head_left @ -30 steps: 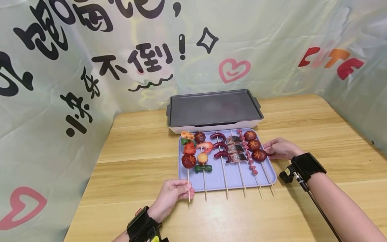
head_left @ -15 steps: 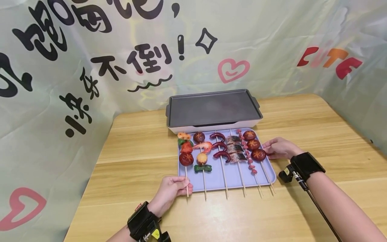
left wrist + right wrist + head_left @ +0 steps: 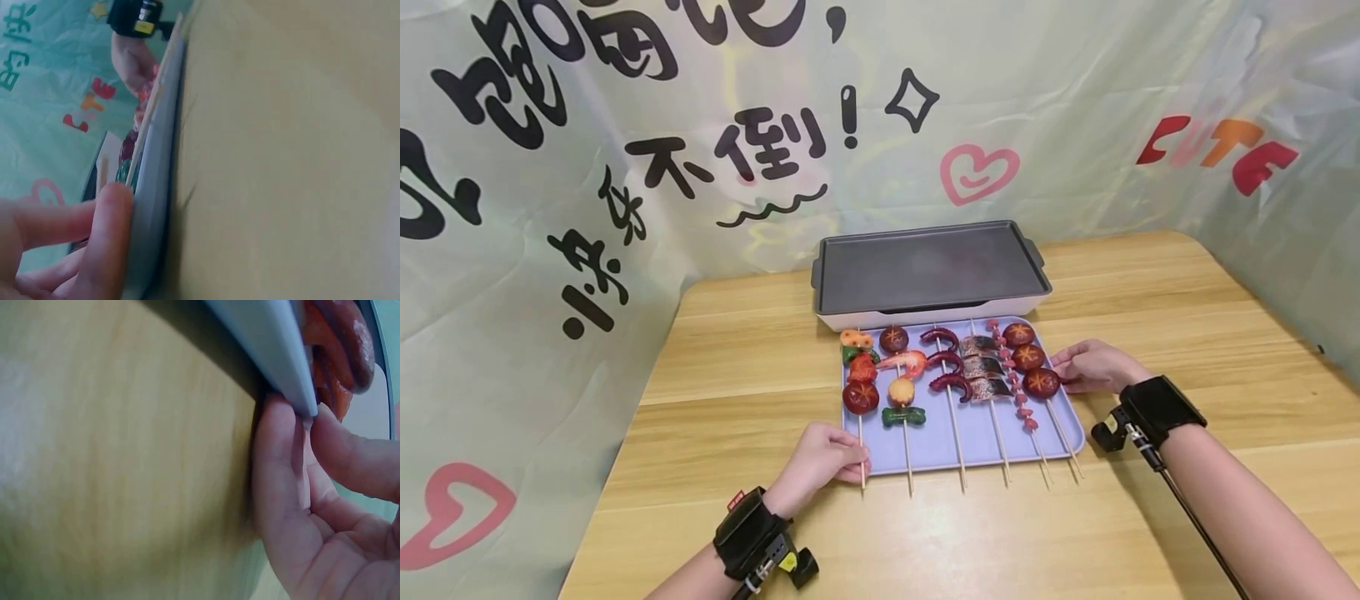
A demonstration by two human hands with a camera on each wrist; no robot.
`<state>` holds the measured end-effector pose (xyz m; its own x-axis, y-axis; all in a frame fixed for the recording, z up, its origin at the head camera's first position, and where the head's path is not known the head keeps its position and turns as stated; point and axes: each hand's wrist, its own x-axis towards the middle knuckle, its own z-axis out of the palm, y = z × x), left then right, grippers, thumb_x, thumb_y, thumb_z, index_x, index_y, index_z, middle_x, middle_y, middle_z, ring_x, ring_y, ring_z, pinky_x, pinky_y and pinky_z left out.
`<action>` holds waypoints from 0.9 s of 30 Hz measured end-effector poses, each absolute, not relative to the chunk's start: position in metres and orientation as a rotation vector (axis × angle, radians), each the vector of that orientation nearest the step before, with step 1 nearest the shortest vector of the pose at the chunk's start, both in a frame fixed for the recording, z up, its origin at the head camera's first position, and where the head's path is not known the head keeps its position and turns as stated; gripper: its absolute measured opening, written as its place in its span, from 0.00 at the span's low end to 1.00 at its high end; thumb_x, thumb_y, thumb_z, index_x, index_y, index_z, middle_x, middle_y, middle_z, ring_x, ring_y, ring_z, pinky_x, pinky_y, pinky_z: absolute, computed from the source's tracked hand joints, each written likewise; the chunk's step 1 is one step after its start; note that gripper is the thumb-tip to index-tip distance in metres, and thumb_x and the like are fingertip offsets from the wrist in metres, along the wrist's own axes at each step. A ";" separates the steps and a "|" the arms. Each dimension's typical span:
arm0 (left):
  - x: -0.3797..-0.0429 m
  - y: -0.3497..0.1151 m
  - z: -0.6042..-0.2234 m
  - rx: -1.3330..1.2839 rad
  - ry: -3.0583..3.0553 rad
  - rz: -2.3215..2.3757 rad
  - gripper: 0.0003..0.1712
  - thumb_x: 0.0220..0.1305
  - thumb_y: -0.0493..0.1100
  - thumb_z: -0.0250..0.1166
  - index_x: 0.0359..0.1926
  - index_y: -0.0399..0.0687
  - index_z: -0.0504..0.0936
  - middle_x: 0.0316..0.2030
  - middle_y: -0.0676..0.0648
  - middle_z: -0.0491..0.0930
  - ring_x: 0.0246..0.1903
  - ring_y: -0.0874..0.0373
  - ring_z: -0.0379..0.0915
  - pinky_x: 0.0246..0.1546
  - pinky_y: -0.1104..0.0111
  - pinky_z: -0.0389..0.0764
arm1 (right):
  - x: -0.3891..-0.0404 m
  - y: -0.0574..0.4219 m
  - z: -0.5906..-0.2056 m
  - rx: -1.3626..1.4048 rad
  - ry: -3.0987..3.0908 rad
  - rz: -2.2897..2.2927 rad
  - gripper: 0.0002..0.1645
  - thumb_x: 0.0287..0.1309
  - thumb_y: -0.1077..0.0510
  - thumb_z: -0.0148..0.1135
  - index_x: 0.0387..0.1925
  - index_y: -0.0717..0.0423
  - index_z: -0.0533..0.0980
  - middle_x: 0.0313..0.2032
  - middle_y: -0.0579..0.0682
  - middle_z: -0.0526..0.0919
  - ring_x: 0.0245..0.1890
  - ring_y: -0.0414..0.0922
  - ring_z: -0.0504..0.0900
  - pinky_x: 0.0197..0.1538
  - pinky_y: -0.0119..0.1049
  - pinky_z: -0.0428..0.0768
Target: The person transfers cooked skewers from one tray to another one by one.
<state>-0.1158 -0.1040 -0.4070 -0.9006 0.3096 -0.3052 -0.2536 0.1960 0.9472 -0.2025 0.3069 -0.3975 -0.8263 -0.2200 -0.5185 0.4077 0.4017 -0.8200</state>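
My left hand pinches the bare stick of the leftmost skewer at the lower left corner of a lavender tray. That skewer bears a scored mushroom cap, a red chunk, a green piece and an orange piece. In the left wrist view, the thumb presses against the fingers close to the tray's side. On the opposite side, my right hand grips the tray's right rim between thumb and fingers. Several other skewers lie side by side on the tray, among them octopus tentacles, fish pieces and mushrooms.
A grill with a dark flat plate and pale base stands directly behind the tray. The wooden table spreads around it. A printed cloth hangs behind the table and along both sides.
The left hand has shifted a little left and away from me, carrying the leftmost skewer to the tray's left edge. The right hand stays at the rim; tray and other skewers look still.
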 end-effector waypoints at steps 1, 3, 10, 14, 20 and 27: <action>-0.117 -0.104 -0.407 0.076 2.084 1.711 0.07 0.53 0.28 0.61 0.32 0.22 0.78 0.22 0.40 0.80 0.19 0.58 0.78 0.26 0.66 0.85 | -0.202 0.307 -0.397 0.159 2.098 -1.451 0.19 0.54 0.74 0.47 0.48 0.79 0.63 0.28 0.45 0.78 0.31 0.38 0.77 0.41 0.33 0.82; -0.119 -0.104 -0.406 0.128 2.153 1.630 0.06 0.51 0.28 0.63 0.30 0.24 0.78 0.20 0.42 0.80 0.16 0.60 0.77 0.23 0.66 0.84 | -0.202 0.307 -0.397 0.159 2.098 -1.451 0.19 0.53 0.74 0.47 0.48 0.79 0.63 0.28 0.45 0.77 0.31 0.38 0.77 0.40 0.33 0.83; -0.123 -0.102 -0.404 0.256 2.291 1.424 0.04 0.48 0.29 0.66 0.22 0.31 0.80 0.14 0.46 0.77 0.11 0.64 0.71 0.16 0.69 0.82 | -0.201 0.307 -0.397 0.169 2.077 -1.469 0.18 0.52 0.74 0.48 0.47 0.78 0.65 0.28 0.45 0.78 0.30 0.38 0.77 0.40 0.33 0.83; -0.123 -0.100 -0.405 0.255 2.301 1.417 0.05 0.48 0.29 0.67 0.20 0.32 0.79 0.14 0.46 0.77 0.10 0.64 0.71 0.15 0.69 0.82 | -0.201 0.308 -0.398 0.168 2.071 -1.473 0.18 0.52 0.74 0.48 0.47 0.78 0.65 0.27 0.44 0.78 0.30 0.38 0.77 0.39 0.33 0.83; -0.123 -0.099 -0.406 0.247 2.306 1.412 0.05 0.48 0.29 0.67 0.20 0.32 0.79 0.14 0.46 0.77 0.10 0.64 0.71 0.15 0.69 0.81 | -0.202 0.309 -0.398 0.166 2.081 -1.463 0.18 0.53 0.74 0.48 0.47 0.77 0.64 0.28 0.44 0.77 0.30 0.37 0.77 0.40 0.33 0.83; -0.125 -0.100 -0.405 0.230 2.286 1.396 0.05 0.48 0.29 0.67 0.21 0.32 0.78 0.14 0.46 0.77 0.11 0.63 0.72 0.16 0.69 0.82 | -0.201 0.309 -0.398 0.173 2.079 -1.466 0.19 0.52 0.74 0.48 0.48 0.78 0.64 0.28 0.44 0.78 0.31 0.37 0.77 0.40 0.33 0.83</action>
